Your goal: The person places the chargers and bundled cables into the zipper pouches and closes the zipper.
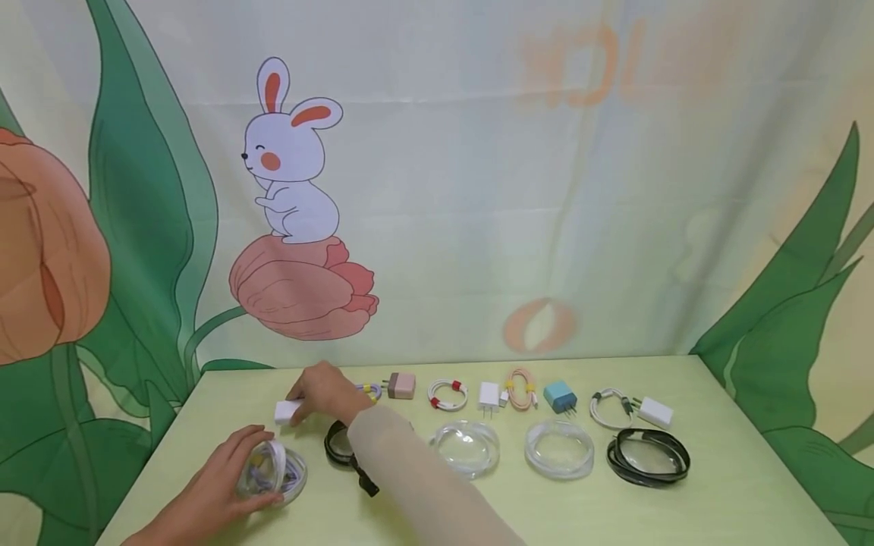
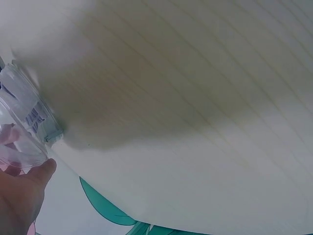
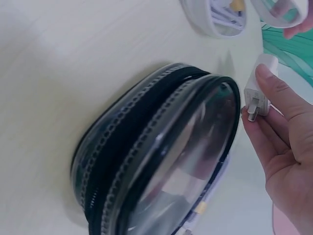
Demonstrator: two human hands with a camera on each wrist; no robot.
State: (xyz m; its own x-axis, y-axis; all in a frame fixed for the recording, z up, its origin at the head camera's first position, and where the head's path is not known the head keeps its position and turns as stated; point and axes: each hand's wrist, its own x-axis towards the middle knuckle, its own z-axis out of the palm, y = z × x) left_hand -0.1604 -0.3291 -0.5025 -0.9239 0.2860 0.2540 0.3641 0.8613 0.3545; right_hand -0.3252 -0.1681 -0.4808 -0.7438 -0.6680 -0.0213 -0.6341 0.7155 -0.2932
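Note:
My left hand (image 1: pixel 215 485) holds a clear round pouch (image 1: pixel 297 494) with white trim at the left front of the table, fingers on its far side and thumb on its near side. The pouch stands open; a pale purple cable (image 3: pixel 227 17) with a yellow tie lies inside. In the left wrist view only a thumb (image 2: pixel 41 174) and part of the clear pouch (image 2: pixel 29 105) show. Just beyond the pouch, my right hand (image 1: pixel 326 390) pinches a white charger plug (image 1: pixel 287 412) between thumb and fingers. Its metal prongs (image 3: pixel 253 108) show in the right wrist view.
A black-trimmed clear zip pouch (image 3: pixel 164 132) lies right of the held one, partly behind my sleeve. Further right are white-trimmed pouches (image 1: pixel 560 450) and another black-trimmed pouch (image 1: pixel 649 457). Behind them is a row of coiled cables (image 1: pixel 522 390) and chargers (image 1: pixel 561 396), before a printed curtain.

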